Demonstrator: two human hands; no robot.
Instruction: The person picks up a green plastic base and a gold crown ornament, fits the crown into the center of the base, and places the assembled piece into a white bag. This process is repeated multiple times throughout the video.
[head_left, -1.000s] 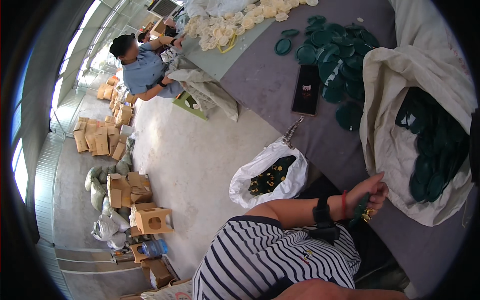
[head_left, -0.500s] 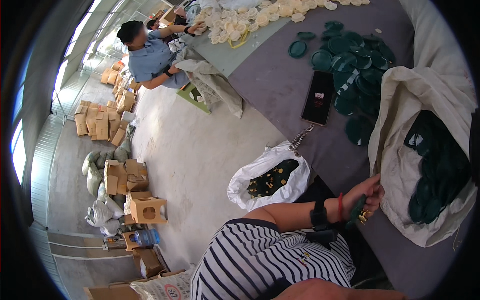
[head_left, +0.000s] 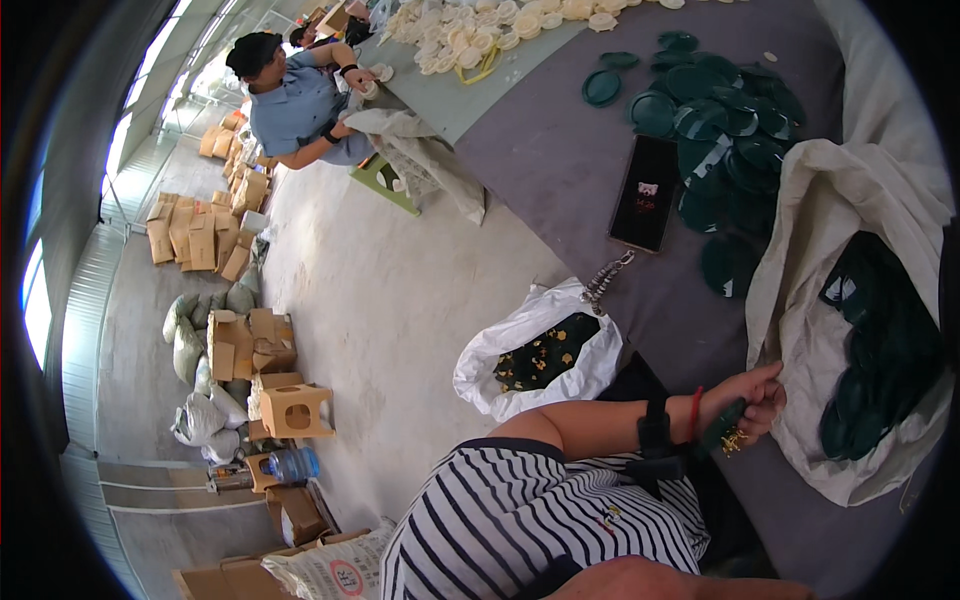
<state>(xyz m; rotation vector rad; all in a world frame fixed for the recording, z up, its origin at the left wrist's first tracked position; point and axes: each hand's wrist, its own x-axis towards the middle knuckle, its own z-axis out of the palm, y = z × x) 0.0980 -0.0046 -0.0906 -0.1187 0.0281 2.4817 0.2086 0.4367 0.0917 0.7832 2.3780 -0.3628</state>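
My left hand (head_left: 745, 400) is closed round a dark green piece (head_left: 718, 428) with small gold bits (head_left: 735, 440) at its edge; what exactly it is, I cannot make out. Its fingertips are at the rim of a white woven sack (head_left: 785, 300), which lies open on the table. Inside that sack are many dark green discs (head_left: 870, 340). Of my right arm only the forearm (head_left: 650, 580) shows along the lower edge, and the hand is outside the picture. A pile of dark green round discs (head_left: 735, 130) lies farther along the table.
A black phone (head_left: 643, 195) with a beaded strap (head_left: 605, 280) lies on the grey tablecloth (head_left: 540, 140). Below the table edge sits a white bag (head_left: 480, 365) of green and gold pieces. A co-worker (head_left: 300, 110) stands beside pale discs (head_left: 470, 40). Cardboard boxes (head_left: 200, 235) line the floor.
My left hand has shifted slightly right and down, still holding the green piece. The co-worker's hand has drawn back from the pale discs with a pale piece in it.
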